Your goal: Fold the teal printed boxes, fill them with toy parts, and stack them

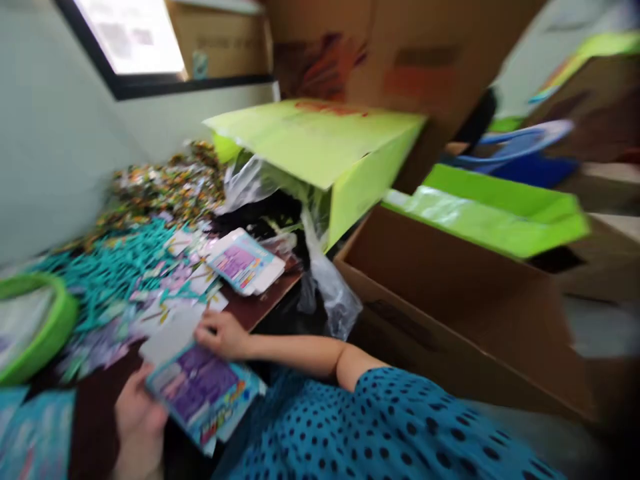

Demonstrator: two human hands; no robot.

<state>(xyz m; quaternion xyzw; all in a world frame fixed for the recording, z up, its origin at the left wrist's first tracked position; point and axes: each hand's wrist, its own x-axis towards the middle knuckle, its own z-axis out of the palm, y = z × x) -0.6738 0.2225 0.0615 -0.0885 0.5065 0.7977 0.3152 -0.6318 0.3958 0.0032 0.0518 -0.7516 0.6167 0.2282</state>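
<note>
A blue and purple printed carton is held at the table's near edge, its plain white flap raised at the top. My left hand grips its left side. At the carton's upper right edge, my right hand has its fingers curled closed by the white flap; blur hides the exact hold. Just beyond lies a stack of similar flat cartons. White cards and small purple and mint pieces are scattered beside my hands, with a heap of teal plastic pieces behind them.
A green-rimmed round basket stands at the left, above blue printed sheets. Orange and white small items are piled by the wall. A lime-green box with a clear plastic bag stands behind. An open cardboard box sits at right.
</note>
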